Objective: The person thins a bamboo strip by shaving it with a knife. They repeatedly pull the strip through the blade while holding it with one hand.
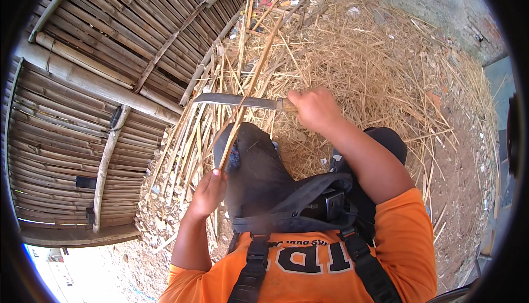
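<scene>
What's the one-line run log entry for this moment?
left hand: holds long strip; right hand: grips knife handle; blade: crosses strip; ground: strewn with shavings

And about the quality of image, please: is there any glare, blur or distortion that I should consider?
Head view: the lower-left ground is washed out to white; the bamboo panel bows toward the black circular border; a hazy patch seems to soften the left part of the black bag; the knife in the right hand looks fairly crisp.
</scene>
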Demonstrator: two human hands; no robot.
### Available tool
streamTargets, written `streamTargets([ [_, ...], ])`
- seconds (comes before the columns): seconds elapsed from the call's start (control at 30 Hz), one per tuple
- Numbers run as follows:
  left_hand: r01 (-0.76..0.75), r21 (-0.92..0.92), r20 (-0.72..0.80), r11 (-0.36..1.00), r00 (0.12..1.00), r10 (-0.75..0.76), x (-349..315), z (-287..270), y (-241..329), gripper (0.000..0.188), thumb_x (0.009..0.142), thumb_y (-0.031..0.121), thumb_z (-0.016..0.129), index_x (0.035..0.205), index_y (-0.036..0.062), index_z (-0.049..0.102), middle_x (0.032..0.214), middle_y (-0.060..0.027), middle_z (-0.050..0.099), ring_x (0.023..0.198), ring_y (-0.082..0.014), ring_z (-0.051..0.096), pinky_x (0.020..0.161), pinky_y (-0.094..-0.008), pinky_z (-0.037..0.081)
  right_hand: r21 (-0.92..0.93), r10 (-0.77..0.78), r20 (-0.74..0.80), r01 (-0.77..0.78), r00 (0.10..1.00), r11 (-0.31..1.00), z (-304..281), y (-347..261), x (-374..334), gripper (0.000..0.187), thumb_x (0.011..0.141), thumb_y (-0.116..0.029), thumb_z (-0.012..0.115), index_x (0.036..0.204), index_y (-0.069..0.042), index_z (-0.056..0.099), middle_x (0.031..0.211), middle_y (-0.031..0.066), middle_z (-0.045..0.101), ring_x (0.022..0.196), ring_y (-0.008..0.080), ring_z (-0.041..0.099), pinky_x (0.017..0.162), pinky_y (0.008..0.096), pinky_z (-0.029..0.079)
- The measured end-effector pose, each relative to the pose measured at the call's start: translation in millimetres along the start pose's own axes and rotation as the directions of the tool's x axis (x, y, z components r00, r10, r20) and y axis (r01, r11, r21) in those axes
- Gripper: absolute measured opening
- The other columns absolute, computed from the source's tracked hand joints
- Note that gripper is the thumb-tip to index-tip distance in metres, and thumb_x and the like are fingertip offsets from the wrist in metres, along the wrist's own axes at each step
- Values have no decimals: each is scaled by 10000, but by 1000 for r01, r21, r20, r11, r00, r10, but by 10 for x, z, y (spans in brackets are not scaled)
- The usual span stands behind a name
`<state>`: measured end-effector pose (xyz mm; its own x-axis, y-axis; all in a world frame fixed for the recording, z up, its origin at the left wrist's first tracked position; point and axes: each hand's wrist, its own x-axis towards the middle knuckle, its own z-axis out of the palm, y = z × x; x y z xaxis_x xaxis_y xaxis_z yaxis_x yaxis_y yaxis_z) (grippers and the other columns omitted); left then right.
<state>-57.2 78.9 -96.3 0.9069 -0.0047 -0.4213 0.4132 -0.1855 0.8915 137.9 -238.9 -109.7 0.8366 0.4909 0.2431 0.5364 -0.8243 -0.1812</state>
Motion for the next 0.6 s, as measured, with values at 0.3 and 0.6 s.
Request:
streamTargets([
  [0.3,94,-91,31,991,995,-92,19,-19,-29,431,1117,399,357,990,57,585,675,59,451,565,-48,389,524,-236,322,-32,-156,-113,154,981,988,61,103,-98,145,795,-113,705,911,-125,618,692,78,661,664,297,676,650,435,492],
  [0.6,-5,-10,53,1000,999,6,-87,13,-62,457,1091,486,396,1015,53,523,644,77,333,519,-48,278,470,-232,233,-144,-89,-69,79,994,986,116,68,-12,111,818,-117,692,911,-117,632,692,72,671,692,252,700,649,412,503],
])
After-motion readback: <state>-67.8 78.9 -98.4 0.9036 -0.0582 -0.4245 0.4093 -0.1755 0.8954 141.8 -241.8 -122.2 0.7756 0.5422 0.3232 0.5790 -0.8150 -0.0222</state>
